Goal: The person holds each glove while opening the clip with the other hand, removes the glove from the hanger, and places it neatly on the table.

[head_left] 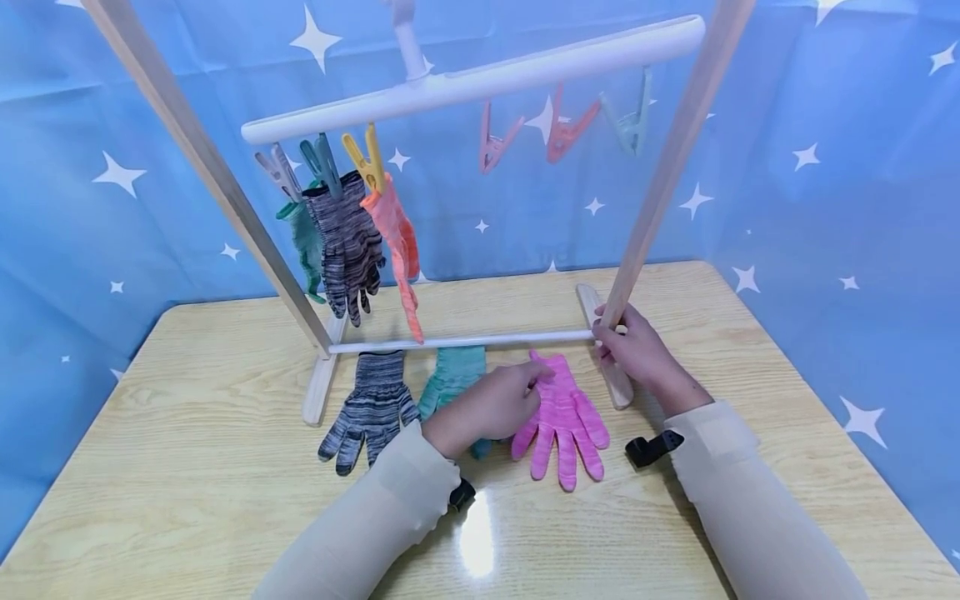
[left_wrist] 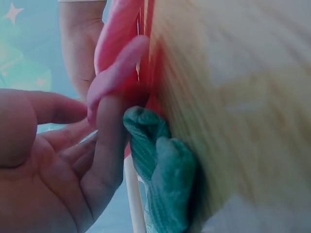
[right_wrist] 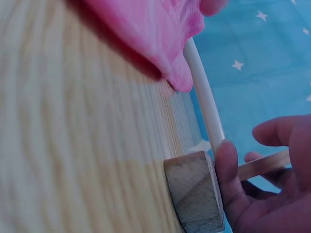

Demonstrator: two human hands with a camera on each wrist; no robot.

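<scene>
My left hand (head_left: 504, 404) reaches over the teal glove (head_left: 459, 371) and pinches the cuff end of a pink glove (head_left: 566, 417) lying on the table. In the left wrist view, thumb and finger meet at the edge of the pink fabric (left_wrist: 116, 63), with green glove fingertips (left_wrist: 170, 170) just below. My right hand (head_left: 637, 346) holds the foot of the rack's right wooden post (head_left: 660, 183); the right wrist view has its fingers around the post, beside the wooden base block (right_wrist: 194, 191). A grey-black striped glove (head_left: 371, 408) lies left of the teal one.
From the rack's white bar (head_left: 480, 83), clothespins hold a green glove (head_left: 303, 246), a grey-black glove (head_left: 345, 242) and an orange glove (head_left: 397, 242). Bare pink (head_left: 495, 146), red (head_left: 564, 133) and green (head_left: 633, 121) clothespins hang at right. A lower rod (head_left: 465, 340) joins the posts.
</scene>
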